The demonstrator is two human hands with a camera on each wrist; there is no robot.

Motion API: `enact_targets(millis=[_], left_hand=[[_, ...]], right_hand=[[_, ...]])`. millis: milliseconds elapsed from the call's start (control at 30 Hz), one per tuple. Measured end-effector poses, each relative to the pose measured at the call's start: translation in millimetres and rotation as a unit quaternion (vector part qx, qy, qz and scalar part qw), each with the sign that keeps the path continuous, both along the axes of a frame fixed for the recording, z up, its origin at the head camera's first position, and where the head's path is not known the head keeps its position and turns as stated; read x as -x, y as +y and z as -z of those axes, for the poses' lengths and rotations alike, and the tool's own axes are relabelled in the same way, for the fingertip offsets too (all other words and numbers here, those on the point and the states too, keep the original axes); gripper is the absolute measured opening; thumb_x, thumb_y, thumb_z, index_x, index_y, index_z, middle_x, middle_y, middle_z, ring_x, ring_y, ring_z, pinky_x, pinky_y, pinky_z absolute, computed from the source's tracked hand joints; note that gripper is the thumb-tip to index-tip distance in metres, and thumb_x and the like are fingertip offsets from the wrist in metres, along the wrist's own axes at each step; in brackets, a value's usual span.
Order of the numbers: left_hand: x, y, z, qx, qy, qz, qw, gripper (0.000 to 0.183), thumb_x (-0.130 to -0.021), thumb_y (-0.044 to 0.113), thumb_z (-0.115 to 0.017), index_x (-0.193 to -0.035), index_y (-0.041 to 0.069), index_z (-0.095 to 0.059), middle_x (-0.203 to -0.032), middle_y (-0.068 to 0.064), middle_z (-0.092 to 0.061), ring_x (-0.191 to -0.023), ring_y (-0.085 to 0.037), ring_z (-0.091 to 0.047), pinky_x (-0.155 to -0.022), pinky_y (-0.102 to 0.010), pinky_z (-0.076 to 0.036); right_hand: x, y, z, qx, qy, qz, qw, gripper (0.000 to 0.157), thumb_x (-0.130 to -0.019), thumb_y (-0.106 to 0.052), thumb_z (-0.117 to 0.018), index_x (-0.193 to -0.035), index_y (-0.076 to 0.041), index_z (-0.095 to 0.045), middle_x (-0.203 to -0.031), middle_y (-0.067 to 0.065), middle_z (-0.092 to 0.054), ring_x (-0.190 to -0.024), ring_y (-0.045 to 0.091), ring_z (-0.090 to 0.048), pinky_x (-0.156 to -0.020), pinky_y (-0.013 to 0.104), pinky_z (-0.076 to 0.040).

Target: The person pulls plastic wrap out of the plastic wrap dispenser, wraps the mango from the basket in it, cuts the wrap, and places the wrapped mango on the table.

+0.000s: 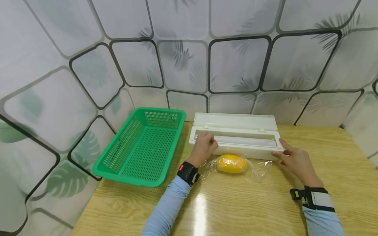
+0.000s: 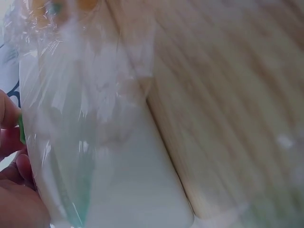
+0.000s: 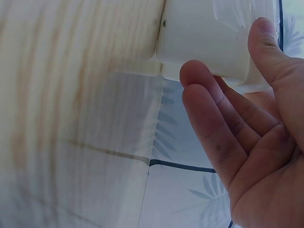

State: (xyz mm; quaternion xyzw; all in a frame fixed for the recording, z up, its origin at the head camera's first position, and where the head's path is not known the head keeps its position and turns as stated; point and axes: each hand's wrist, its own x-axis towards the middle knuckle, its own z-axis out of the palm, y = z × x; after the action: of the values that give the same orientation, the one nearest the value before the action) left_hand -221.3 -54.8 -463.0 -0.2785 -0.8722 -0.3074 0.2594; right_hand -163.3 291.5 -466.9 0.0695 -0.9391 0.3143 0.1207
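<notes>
A white cling film dispenser [image 1: 251, 151] stands on the table with its lid [image 1: 236, 121] tipped back. The film roll [image 1: 245, 141] shows in its opening. At the dispenser's left end, my left hand [image 1: 203, 146] has curled fingers; the left wrist view shows them pinching a small green slider [image 2: 22, 129] at the rim. My right hand [image 1: 296, 161] grips the right end, its thumb on the front corner. A yellow fruit [image 1: 231, 163], like a mango, lies before the dispenser in clear film [image 1: 260, 170], which hangs over the dispenser's front in the left wrist view.
A green slotted basket [image 1: 147, 152] stands to the left on the wooden table [image 1: 242, 206]. Behind the dispenser rises a wall [image 1: 236, 65] with a pattern of dark-framed tiles and leaves. The wall also closes off the left side.
</notes>
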Motion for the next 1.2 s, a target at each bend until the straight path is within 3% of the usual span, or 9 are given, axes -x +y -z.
enact_targets(millis=[167,433,933,1200], left_hand=[[0.8,1.1,0.6,-0.011,0.004,-0.001,0.9999,0.030,-0.077,-0.002,-0.066,-0.067,0.009,-0.041,-0.065,0.001,-0.039,-0.071,-0.020,-0.042,-0.068,-0.027,-0.031],[1.3,1.1,1.6,-0.030,0.013,-0.003,0.9995,0.028,-0.075,-0.003,-0.066,-0.066,0.008,-0.041,-0.066,-0.001,-0.043,-0.071,-0.021,-0.043,-0.068,-0.027,-0.031],[3.6,-4.0,3.8,-0.030,0.003,-0.004,0.9995,0.030,-0.076,-0.005,-0.065,-0.065,0.008,-0.039,-0.066,-0.001,-0.039,-0.072,-0.023,-0.043,-0.070,-0.027,-0.029],[1.4,-5.9,2.5,-0.024,-0.001,-0.008,0.9997,0.029,-0.075,-0.004,-0.065,-0.067,0.009,-0.041,-0.068,-0.003,-0.044,-0.075,-0.023,-0.044,-0.069,-0.027,-0.031]], right_hand=[[0.1,0.8,0.6,0.003,0.000,-0.002,1.000,0.071,-0.091,-0.030,-0.072,-0.147,-0.001,-0.039,-0.090,0.030,-0.071,-0.055,0.020,-0.067,-0.040,0.027,-0.037],[-0.1,1.4,0.1,0.002,0.006,-0.005,1.000,0.071,-0.091,-0.030,-0.072,-0.147,-0.001,-0.040,-0.088,0.028,-0.071,-0.054,0.019,-0.067,-0.040,0.027,-0.037],[0.3,1.9,0.4,0.005,-0.009,0.001,1.000,0.071,-0.091,-0.031,-0.072,-0.148,-0.003,-0.039,-0.090,0.028,-0.072,-0.056,0.019,-0.067,-0.041,0.027,-0.038],[-0.4,1.6,-1.0,0.004,-0.015,0.003,1.000,0.072,-0.092,-0.033,-0.071,-0.148,-0.003,-0.038,-0.092,0.028,-0.071,-0.056,0.019,-0.067,-0.042,0.027,-0.037]])
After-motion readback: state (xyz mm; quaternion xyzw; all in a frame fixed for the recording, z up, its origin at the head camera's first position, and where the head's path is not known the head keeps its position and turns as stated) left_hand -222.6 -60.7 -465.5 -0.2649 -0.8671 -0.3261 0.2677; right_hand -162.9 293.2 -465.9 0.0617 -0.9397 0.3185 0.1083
